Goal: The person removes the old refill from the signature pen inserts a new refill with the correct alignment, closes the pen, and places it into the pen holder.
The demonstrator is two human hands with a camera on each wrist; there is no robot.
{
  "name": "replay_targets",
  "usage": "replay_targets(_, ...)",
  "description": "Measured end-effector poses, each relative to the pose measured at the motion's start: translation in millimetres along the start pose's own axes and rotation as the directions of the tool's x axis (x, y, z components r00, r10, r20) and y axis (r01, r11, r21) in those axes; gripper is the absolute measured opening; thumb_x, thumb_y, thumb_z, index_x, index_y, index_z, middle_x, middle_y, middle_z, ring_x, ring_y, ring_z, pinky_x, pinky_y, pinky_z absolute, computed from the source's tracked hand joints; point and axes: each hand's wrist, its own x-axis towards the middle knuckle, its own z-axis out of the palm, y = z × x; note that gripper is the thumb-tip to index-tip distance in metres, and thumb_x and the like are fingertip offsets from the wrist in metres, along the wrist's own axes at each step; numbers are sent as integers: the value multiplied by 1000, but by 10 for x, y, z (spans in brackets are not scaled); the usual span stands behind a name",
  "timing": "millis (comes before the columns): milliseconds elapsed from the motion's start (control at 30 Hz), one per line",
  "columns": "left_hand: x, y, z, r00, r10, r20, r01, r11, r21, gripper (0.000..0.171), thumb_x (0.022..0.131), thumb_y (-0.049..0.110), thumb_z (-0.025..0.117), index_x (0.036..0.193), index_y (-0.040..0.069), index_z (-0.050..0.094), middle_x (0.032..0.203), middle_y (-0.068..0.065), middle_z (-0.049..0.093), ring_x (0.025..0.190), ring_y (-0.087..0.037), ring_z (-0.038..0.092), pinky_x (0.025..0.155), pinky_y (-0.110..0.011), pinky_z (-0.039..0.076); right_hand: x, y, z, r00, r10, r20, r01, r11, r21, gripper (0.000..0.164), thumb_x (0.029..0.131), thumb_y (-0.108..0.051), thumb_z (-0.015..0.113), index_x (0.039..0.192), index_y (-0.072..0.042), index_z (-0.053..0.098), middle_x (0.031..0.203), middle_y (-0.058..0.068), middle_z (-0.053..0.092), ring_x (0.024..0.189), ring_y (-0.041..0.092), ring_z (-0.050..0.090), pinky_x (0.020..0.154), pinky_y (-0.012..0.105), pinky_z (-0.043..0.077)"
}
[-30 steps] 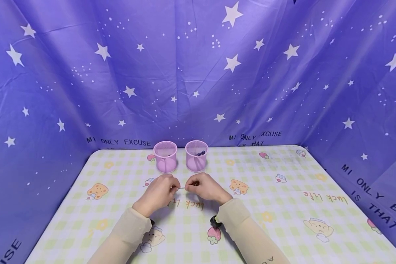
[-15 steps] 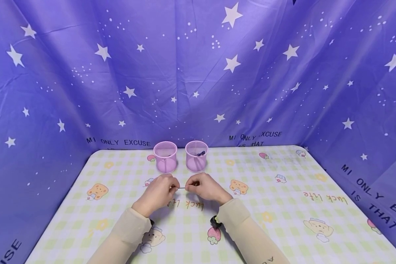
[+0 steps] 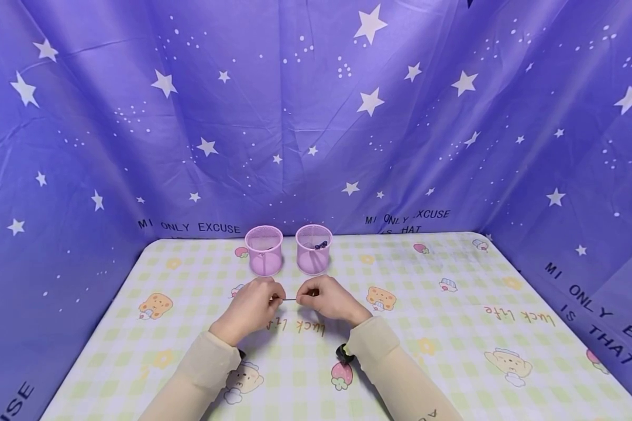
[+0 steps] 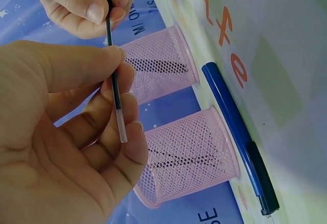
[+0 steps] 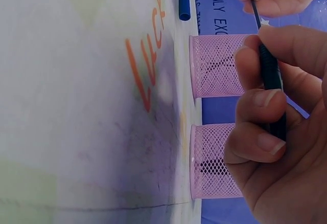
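My left hand pinches a thin pen refill between thumb and fingertips; its clear tail end sticks out past the fingers. Facing it, my right hand has its fingers curled round the dark front grip section of a pen. The refill runs straight from that section across the short gap between both hands. A blue pen barrel with a dark clip lies on the table close by, hidden behind the hands in the head view.
Two pink mesh cups stand side by side just beyond the hands. Small dark blue parts show inside the right-hand cup. A checked cloth covers the table, and purple star curtains enclose its back and sides.
My left hand has shifted very slightly left, so a little more of the refill shows between the hands. My right hand and the cups stay where they were.
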Motion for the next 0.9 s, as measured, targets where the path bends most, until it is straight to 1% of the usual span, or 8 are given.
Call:
replay_targets(300,5,-12,-2,1000,-1,5,1,1000,-6,16,74,-2,68,80,12,72,75,6,61,70,-7,54,66,-30,48,0,12,4,1000,8,-4,-8,1000,0,11,89,-14,65,81,-18,71,73,-10,64,69,7,57,66,26,49)
replay_targets(467,6,-17,-2,1000,-14,11,14,1000,-6,15,75,-1,68,80,12,72,76,5,62,71,-8,54,66,-30,48,-2,6,-2,1000,-6,-6,6,1000,0,10,89,-13,65,81,-16,71,73,-10,64,68,7,57,66,26,49)
replay_targets(633,7,-14,-10,1000,-20,4,20,1000,4,14,75,-1,68,78,12,72,74,7,60,69,-8,52,65,-30,47,2,9,-7,1000,-20,-6,20,1000,2,10,88,-12,64,82,-15,72,74,-9,64,69,8,56,66,26,49)
replay_targets(800,6,-17,-17,1000,-31,-2,31,999,11,15,74,-1,68,77,13,71,73,7,60,69,-8,52,65,-31,46,8,25,-6,1000,-8,-5,8,1000,-1,10,89,-13,64,82,-16,72,74,-11,64,70,7,57,68,27,49)
replay_targets(900,7,-21,-21,999,-37,1,37,999,15,15,74,-2,68,76,13,71,73,7,60,69,-8,52,65,-31,46,9,34,-6,1000,-8,-2,8,1000,-2,10,89,-13,64,84,-13,72,75,-11,64,71,8,58,69,27,50)
